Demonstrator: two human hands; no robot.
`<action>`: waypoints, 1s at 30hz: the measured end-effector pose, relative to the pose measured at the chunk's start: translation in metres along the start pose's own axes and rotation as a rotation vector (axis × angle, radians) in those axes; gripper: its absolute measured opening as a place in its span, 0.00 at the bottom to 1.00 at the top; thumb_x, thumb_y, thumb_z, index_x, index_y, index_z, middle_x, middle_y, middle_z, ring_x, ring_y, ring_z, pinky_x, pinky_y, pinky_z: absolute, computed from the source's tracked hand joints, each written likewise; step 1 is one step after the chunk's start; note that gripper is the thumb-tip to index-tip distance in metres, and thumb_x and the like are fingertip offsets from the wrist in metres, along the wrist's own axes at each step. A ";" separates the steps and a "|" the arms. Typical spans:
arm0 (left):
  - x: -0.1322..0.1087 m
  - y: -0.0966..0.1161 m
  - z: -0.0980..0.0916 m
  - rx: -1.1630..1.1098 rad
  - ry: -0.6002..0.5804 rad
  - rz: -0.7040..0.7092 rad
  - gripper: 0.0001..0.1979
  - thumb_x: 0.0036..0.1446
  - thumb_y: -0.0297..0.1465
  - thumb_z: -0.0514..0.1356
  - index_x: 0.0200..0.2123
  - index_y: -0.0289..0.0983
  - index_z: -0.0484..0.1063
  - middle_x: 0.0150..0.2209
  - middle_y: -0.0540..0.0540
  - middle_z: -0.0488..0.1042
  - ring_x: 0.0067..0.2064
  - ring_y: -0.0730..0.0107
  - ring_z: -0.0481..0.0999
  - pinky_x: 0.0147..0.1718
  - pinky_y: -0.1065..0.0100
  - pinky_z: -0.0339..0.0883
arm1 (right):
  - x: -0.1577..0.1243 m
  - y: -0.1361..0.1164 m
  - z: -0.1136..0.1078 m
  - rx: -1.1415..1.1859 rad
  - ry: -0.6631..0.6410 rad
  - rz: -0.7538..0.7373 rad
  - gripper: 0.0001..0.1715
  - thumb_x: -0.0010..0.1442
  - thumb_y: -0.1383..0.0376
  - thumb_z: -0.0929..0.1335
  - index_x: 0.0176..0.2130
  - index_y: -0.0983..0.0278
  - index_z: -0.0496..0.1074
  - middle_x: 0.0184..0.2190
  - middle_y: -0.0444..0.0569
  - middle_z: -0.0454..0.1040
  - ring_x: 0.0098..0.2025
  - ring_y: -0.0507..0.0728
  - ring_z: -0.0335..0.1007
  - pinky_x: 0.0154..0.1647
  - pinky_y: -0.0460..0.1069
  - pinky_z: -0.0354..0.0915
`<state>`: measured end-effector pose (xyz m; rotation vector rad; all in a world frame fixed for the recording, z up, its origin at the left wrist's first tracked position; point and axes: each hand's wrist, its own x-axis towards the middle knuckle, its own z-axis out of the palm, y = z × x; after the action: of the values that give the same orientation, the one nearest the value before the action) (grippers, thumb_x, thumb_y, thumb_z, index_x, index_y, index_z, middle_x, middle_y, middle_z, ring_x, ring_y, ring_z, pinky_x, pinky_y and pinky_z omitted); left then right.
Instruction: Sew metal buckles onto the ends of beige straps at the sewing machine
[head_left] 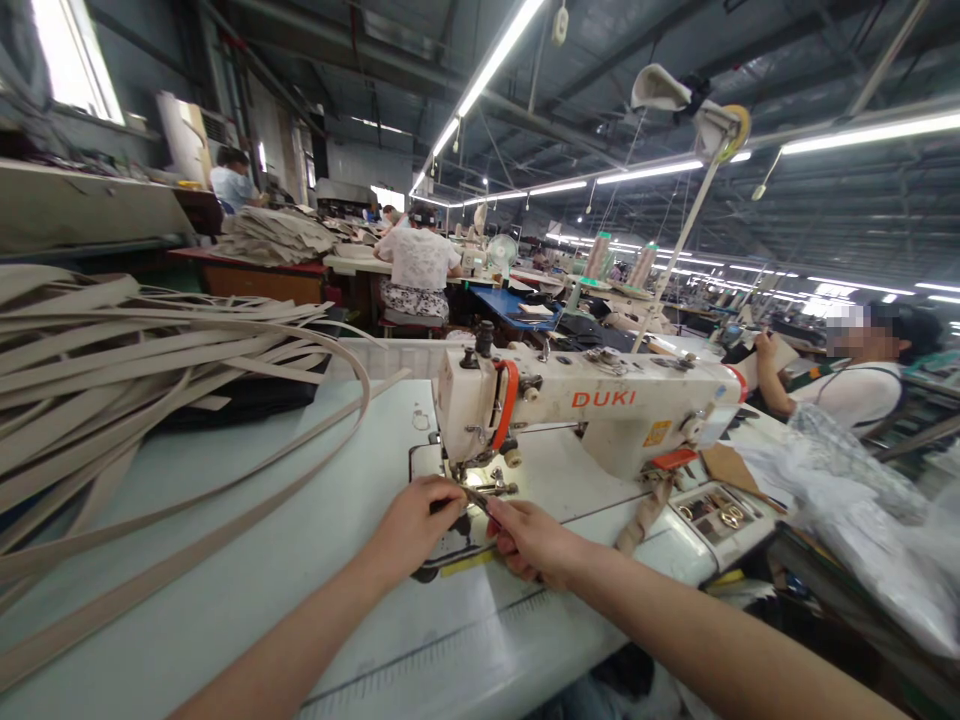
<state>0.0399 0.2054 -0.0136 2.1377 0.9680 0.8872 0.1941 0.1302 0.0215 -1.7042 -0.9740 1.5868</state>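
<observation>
In front of me stands a white sewing machine (555, 395) with an orange lever, its needle area lit. My left hand (420, 520) is closed in a pinch just before the presser foot, on something too small to make out. My right hand (536, 540) is closed around one end of a small, dark, narrow tool (477, 496), whose kind I cannot tell. The tool's other end points to my left fingertips. Both hands are over the machine's bed, close to the needle. A yellow strip (469, 563) lies on the table edge of the bed.
Long beige straps (97, 350) are heaped at the left, some trailing across the tabletop (360, 610). A tray (731, 525) with small metal parts sits at the right. Clear plastic (862, 520) lies beyond it. Co-workers sit ahead and at the right.
</observation>
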 end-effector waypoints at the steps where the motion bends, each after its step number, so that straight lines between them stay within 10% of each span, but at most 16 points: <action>1: 0.000 -0.001 0.000 0.000 0.000 0.003 0.11 0.51 0.34 0.54 0.24 0.40 0.75 0.30 0.48 0.78 0.36 0.63 0.75 0.40 0.66 0.66 | 0.000 0.000 0.001 0.008 0.004 -0.006 0.22 0.69 0.56 0.52 0.28 0.63 0.57 0.14 0.33 0.49 0.10 0.44 0.41 0.12 0.42 0.35; 30: -0.005 -0.001 0.001 0.014 0.003 0.039 0.09 0.49 0.30 0.54 0.20 0.40 0.70 0.30 0.48 0.78 0.37 0.65 0.75 0.42 0.67 0.66 | 0.016 0.011 0.007 -0.019 0.106 -0.129 0.20 0.68 0.62 0.57 0.25 0.64 0.58 0.12 0.33 0.49 0.11 0.44 0.39 0.14 0.44 0.38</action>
<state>0.0379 0.2019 -0.0162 2.1748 0.9396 0.9050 0.1885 0.1367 0.0029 -1.6847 -1.0263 1.3952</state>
